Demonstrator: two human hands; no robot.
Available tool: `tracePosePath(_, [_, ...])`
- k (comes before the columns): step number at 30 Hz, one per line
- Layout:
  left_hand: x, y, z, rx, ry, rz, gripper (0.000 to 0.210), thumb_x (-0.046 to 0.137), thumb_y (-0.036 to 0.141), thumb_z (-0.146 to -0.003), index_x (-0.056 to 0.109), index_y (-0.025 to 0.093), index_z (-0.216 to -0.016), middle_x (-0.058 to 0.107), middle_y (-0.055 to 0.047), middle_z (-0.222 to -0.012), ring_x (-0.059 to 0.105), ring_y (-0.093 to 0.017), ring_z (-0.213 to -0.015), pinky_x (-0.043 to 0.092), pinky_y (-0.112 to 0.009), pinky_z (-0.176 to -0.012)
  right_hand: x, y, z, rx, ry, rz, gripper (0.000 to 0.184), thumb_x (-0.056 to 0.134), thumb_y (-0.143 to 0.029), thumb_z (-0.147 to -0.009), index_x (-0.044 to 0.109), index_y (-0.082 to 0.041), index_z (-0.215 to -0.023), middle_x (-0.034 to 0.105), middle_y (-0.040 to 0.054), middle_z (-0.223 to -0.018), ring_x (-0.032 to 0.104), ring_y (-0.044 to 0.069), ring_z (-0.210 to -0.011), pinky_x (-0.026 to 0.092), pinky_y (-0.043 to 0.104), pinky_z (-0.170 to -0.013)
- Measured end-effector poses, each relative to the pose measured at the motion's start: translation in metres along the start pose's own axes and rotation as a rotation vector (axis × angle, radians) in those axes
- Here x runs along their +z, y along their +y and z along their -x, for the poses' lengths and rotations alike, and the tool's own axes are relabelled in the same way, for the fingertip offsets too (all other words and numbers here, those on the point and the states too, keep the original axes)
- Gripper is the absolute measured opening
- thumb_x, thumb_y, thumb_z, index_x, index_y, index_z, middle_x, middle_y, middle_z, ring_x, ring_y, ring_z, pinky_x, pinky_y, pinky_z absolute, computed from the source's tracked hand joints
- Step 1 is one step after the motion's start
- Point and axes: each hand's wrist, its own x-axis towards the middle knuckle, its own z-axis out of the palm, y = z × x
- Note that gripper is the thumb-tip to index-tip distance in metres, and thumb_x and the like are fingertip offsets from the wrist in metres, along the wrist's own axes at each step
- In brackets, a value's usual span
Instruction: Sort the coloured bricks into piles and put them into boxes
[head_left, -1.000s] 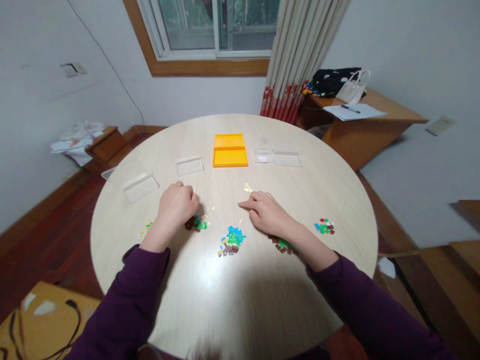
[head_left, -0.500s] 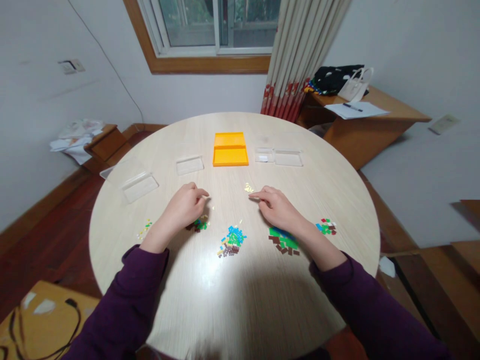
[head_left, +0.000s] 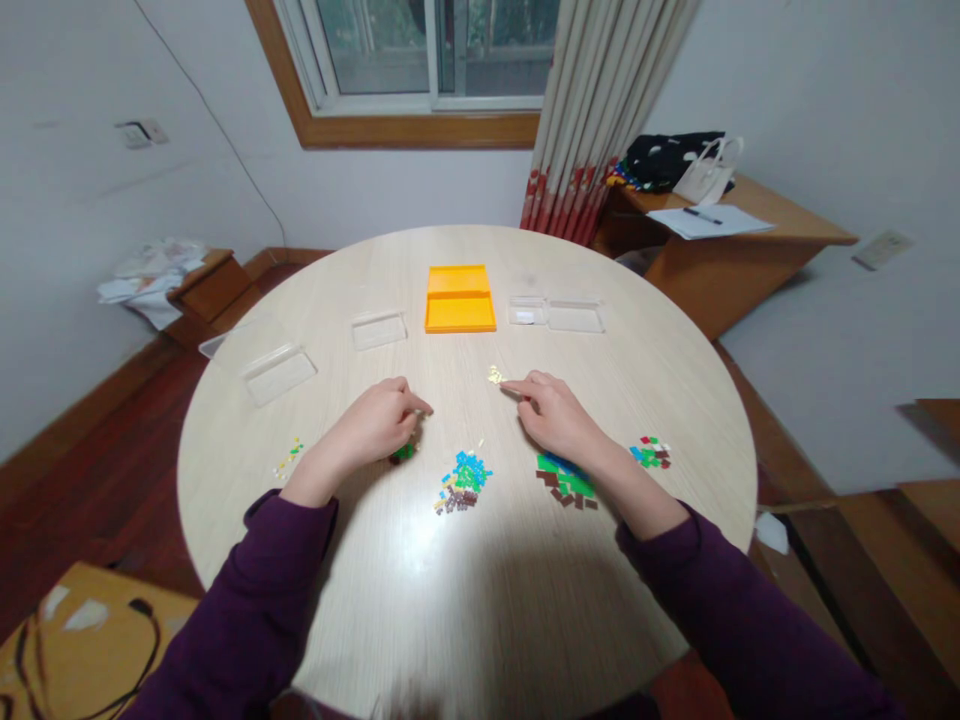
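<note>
My left hand [head_left: 384, 418] points with its index finger stretched out and the other fingers curled, holding nothing that shows. Its fingertip is at the tabletop, above a small pile of green and dark pieces [head_left: 406, 452] that the hand partly covers. My right hand [head_left: 553, 408] also holds nothing visible; its outstretched index fingertip is at the edge of a little pile of pale yellow pieces [head_left: 494, 374]. Under my right wrist lies a pile of green, blue and brown tiles [head_left: 570, 488], partly hidden. Between my hands and nearer me is a pile of blue, green, yellow and brown pieces [head_left: 466, 482].
An open orange box [head_left: 460, 315] stands at the back of the round table [head_left: 480, 600]. Clear plastic boxes [head_left: 379, 330] flank it, with another clear box [head_left: 279, 375] at left. Scattered yellow and green bits [head_left: 289, 456] lie left; red, blue and green tiles [head_left: 651, 453] lie right.
My left hand has moved a little right and toward me, its fingertip now where a loose yellow bit lay. My right hand stays almost still by the pale yellow pile.
</note>
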Motion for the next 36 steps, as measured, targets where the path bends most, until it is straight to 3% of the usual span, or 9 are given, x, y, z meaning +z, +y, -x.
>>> tracePosePath(5, [0.000,-0.004,0.001,0.018,-0.010,-0.013,0.044,0.039,0.009,-0.079,0.075,0.015,-0.104,0.056,-0.007,-0.079,0.055,-0.018,-0.077,0.047,-0.032,-0.077,0.000,0.001,0.001,0.009,0.001,0.036,0.044,0.040,-0.010,-0.081,0.068,-0.016,-0.115,0.059,0.0101,-0.082,0.054,0.024,-0.083,0.039,0.036,-0.078])
tracePosePath(10, [-0.002,-0.003,0.001,0.040,0.013,-0.013,0.033,0.041,0.011,-0.078,0.074,0.015,-0.077,0.056,-0.006,-0.076,0.053,-0.017,-0.074,0.045,-0.032,-0.074,0.000,0.001,0.002,0.018,-0.019,0.070,0.045,0.040,-0.009,-0.081,0.066,-0.017,-0.117,0.058,0.0096,-0.082,0.053,0.023,-0.084,0.038,0.036,-0.078])
tracePosePath(14, [-0.005,0.001,0.001,0.006,0.013,-0.027,0.031,0.040,0.011,-0.079,0.069,0.015,-0.069,0.054,-0.006,-0.075,0.054,-0.017,-0.072,0.045,-0.032,-0.071,0.000,0.000,0.002,0.026,-0.038,0.106,0.045,0.039,-0.009,-0.083,0.066,-0.014,-0.119,0.059,0.0110,-0.083,0.053,0.024,-0.084,0.039,0.038,-0.078])
tracePosePath(19, [-0.005,0.003,0.002,-0.004,0.011,-0.023,0.029,0.040,0.010,-0.079,0.066,0.015,-0.067,0.053,-0.006,-0.075,0.054,-0.017,-0.072,0.044,-0.032,-0.070,-0.001,-0.001,0.002,0.024,-0.030,0.097,0.038,0.041,-0.009,-0.082,0.072,-0.016,-0.104,0.062,0.0109,-0.085,0.056,0.024,-0.086,0.039,0.038,-0.080])
tracePosePath(24, [-0.006,0.004,0.002,-0.012,0.009,-0.005,0.029,0.040,0.009,-0.079,0.065,0.015,-0.068,0.053,-0.007,-0.075,0.054,-0.018,-0.072,0.044,-0.032,-0.071,-0.002,-0.001,0.001,0.022,0.007,0.080,0.037,0.042,-0.009,-0.083,0.073,-0.014,-0.104,0.065,0.0126,-0.088,0.058,0.025,-0.088,0.042,0.039,-0.081])
tracePosePath(30, [-0.005,0.003,0.002,-0.015,0.009,0.010,0.029,0.039,0.009,-0.079,0.067,0.014,-0.071,0.055,-0.007,-0.077,0.055,-0.019,-0.076,0.045,-0.034,-0.075,0.000,-0.007,0.001,0.023,-0.058,0.074,0.038,0.043,-0.008,-0.082,0.074,-0.013,-0.103,0.065,0.0123,-0.087,0.058,0.025,-0.088,0.043,0.040,-0.083])
tracePosePath(36, [0.004,0.001,0.000,0.004,0.075,0.054,0.035,0.039,0.008,-0.079,0.069,0.013,-0.095,0.060,-0.009,-0.089,0.059,-0.021,-0.089,0.047,-0.037,-0.085,0.001,-0.010,0.002,-0.063,-0.072,-0.041,0.044,0.041,-0.006,-0.081,0.071,-0.017,-0.111,0.064,0.0097,-0.089,0.057,0.022,-0.089,0.043,0.037,-0.084])
